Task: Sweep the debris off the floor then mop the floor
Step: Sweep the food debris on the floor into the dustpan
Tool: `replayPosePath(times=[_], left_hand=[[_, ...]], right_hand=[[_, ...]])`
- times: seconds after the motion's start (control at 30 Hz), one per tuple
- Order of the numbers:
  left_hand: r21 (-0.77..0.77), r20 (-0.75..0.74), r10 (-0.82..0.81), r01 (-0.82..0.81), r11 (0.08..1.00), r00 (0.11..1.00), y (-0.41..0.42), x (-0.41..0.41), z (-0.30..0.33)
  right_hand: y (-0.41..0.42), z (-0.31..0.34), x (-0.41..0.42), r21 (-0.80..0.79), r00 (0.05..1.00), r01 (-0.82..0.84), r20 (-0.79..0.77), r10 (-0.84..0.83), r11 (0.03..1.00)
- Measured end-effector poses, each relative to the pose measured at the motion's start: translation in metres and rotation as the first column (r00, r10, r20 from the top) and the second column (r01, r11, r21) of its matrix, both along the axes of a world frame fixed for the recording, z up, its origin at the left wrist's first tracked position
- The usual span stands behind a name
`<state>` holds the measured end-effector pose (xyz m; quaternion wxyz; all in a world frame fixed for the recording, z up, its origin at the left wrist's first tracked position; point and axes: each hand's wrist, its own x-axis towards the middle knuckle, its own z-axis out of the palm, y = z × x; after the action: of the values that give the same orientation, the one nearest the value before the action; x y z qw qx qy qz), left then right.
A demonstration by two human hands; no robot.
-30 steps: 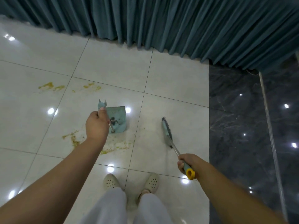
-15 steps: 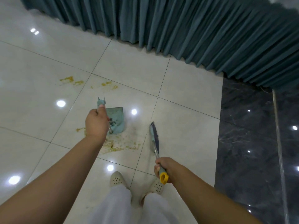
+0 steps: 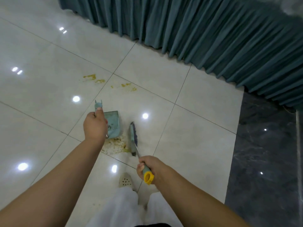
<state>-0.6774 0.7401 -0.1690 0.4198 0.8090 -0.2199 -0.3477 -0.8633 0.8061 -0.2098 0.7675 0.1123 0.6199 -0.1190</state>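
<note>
My left hand (image 3: 95,125) grips the upright handle of a pale teal dustpan (image 3: 113,124) that stands on the white tiled floor (image 3: 188,128). My right hand (image 3: 150,167) grips the grey, yellow-tipped handle of a broom; its brush head (image 3: 133,138) lies on the floor just right of the dustpan. A patch of yellowish debris (image 3: 116,145) sits between the brush and the dustpan's near edge. More yellow smears (image 3: 91,77) and a second group of yellow smears (image 3: 127,86) lie farther away on the tiles.
A teal curtain (image 3: 196,30) hangs along the far edge of the floor. A dark marble strip (image 3: 265,161) runs down the right side. My feet in pale perforated shoes (image 3: 125,181) stand just behind the debris.
The broom head has swept left, from well right of the dustpan to right beside it, pushing the debris together. My view has shifted left and closer.
</note>
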Motion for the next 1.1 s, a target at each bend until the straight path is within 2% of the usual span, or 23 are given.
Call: replayPosePath(times=[0.17,0.33,0.57,0.77,0.93,1.1], left_hand=[[0.016,0.025,0.063,-0.064,0.998,0.998,0.011,0.025,0.002],[0.004,0.041,0.099,-0.100,0.995,0.994,0.016,0.038,0.003],[-0.027,0.001,0.154,-0.154,0.988,0.988,0.023,0.058,-0.009],[-0.024,-0.053,0.197,-0.199,0.980,0.979,0.038,0.083,-0.016],[0.001,-0.069,0.247,-0.248,0.969,0.966,0.050,0.102,-0.024],[0.002,-0.054,0.279,-0.280,0.960,0.959,0.052,0.109,-0.024]], right_hand=[[-0.002,0.018,0.007,-0.014,1.000,0.027,0.011,-0.027,1.000],[-0.025,0.028,-0.003,-0.059,0.996,0.008,-0.089,-0.013,0.998],[-0.091,0.011,-0.025,-0.140,0.972,-0.086,-0.230,0.052,0.986],[-0.134,-0.013,-0.020,-0.148,0.915,-0.287,-0.334,0.226,0.946],[-0.134,-0.017,0.005,-0.099,0.866,-0.438,-0.314,0.389,0.893],[-0.113,-0.015,0.038,-0.058,0.841,-0.508,-0.249,0.481,0.859]])
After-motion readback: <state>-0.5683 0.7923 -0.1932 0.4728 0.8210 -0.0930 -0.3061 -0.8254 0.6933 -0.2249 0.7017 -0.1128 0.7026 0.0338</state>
